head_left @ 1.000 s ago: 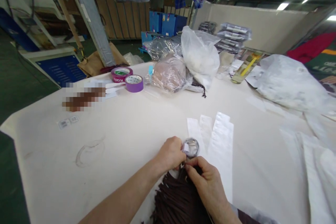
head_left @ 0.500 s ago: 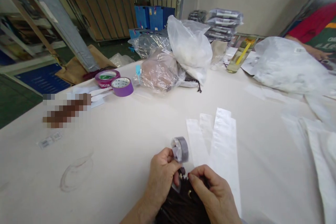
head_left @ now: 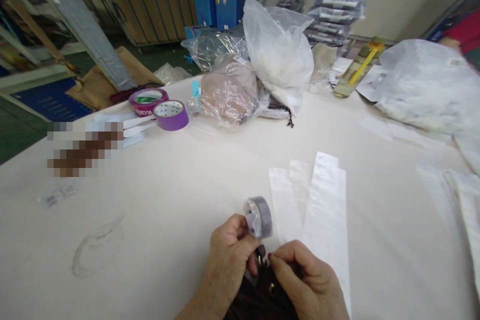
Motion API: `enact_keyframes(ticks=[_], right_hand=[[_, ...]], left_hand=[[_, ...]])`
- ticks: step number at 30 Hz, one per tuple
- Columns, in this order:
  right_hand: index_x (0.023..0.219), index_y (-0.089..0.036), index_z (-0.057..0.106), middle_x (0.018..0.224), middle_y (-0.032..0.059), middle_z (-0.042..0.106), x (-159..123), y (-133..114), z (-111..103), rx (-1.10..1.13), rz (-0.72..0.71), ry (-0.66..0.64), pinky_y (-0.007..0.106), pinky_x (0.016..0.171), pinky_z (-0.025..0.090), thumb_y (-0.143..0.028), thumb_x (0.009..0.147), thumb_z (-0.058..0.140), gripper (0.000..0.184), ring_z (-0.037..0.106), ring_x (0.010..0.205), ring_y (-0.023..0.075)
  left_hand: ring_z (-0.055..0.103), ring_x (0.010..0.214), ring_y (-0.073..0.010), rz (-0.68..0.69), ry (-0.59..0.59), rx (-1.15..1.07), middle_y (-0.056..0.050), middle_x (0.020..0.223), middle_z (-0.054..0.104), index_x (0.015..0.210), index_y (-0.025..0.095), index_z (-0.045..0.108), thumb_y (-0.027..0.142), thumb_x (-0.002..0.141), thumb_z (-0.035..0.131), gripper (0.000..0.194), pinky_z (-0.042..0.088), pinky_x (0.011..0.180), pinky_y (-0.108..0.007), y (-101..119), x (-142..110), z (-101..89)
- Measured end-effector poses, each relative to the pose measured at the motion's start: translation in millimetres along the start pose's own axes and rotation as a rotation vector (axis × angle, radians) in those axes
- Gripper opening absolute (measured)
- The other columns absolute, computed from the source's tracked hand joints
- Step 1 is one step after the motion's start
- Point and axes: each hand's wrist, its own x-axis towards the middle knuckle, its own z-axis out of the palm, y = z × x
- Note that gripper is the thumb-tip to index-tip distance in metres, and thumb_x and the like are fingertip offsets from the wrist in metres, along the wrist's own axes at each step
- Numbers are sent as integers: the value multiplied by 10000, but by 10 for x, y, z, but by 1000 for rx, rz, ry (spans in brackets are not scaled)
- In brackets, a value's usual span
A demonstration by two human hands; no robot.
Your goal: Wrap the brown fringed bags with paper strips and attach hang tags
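Note:
At the near edge of the table lies a dark brown, soft piece (head_left: 258,292) with a gold eyelet; it looks like a bag, partly hidden by my hands. My left hand (head_left: 230,252) is closed on a short dark brown strap (head_left: 261,250) with a metal ring at its end. A small grey tape roll (head_left: 260,217) touches the fingertips of that hand; whether they grip it I cannot tell. My right hand (head_left: 309,272) is pinched at the brown piece's top edge beside the ring, and what lies between its fingertips is too small to make out.
White strips (head_left: 326,200) lie just beyond my right hand. Purple tape rolls (head_left: 171,116) stand at the left. Plastic-wrapped goods (head_left: 228,92), a white plastic bag (head_left: 277,55) and a bottle (head_left: 358,72) line the back. Another large bag (head_left: 423,87) sits at right, near a person's red sleeve (head_left: 465,35).
The view has tilted down a little, so the things at the back sit higher. Both hands stay at the brown piece with almost the same hold.

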Motion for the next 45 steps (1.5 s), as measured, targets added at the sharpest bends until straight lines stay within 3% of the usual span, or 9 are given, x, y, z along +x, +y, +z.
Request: enact_keyframes(ticks=[9,15,25,28,31,36,38,42,45], right_hand=[[505,-192,482,455,-31,483,105,39,-13,-157,18,-92,217,446,321,-360,648,553,232,408,461,105],[533,-181,505,460,-34,487,83,28,-9,-204,40,-55,211,456,317,-413,669,563,275,404,469,100],[574,-166,537,492,-29,492,161,81,-130,-178,111,-283,211,460,323,-471,694,574,329,414,480,98],[609,-172,576,541,-13,523,130,-18,-151,-321,10,-322,206,480,367,-472,759,510,341,472,518,111],[733,-190,642,702,23,595,79,-97,-135,-470,-199,-376,199,585,444,-418,840,411,341,558,631,125],[963,-204,641,927,73,629,33,67,-108,-748,-476,-343,222,717,504,-343,821,470,262,621,782,158],[1001,-196,629,950,81,629,28,164,-116,-832,-534,-286,234,718,518,-337,810,494,273,630,774,163],[984,-171,629,936,85,621,16,185,-137,-793,-568,-306,176,711,513,-308,831,476,255,631,809,141],[952,-184,644,899,69,619,14,107,-134,-742,-536,-317,153,695,509,-307,833,480,237,628,805,131]], left_hand=[[409,299,-64,1,-2,21,39,426,508,708,137,541,301,648,540,175,278,318,-139,6,-14,-1],[424,304,-68,17,7,45,49,422,500,704,135,546,268,651,518,145,310,328,-142,38,-25,10],[419,299,-64,-16,0,48,65,421,493,684,141,537,159,666,500,45,304,320,-137,55,-7,-14],[433,314,-66,-21,-11,47,62,443,507,699,140,543,133,680,490,57,312,324,-139,68,-13,-9],[430,321,-61,-33,-32,48,53,499,537,726,139,553,89,671,470,111,311,320,-140,71,-5,0],[410,323,-58,-44,-102,154,54,509,513,686,140,546,77,653,475,100,304,315,-142,75,33,-61],[427,340,-65,-29,-189,204,43,536,530,706,137,555,121,656,512,68,304,323,-148,100,52,-137],[453,401,-74,26,-438,335,23,608,574,817,134,594,90,647,469,215,302,362,-152,178,61,-329],[523,569,-103,184,-461,559,-7,713,593,795,142,600,39,603,451,264,363,474,-159,203,24,-410]])
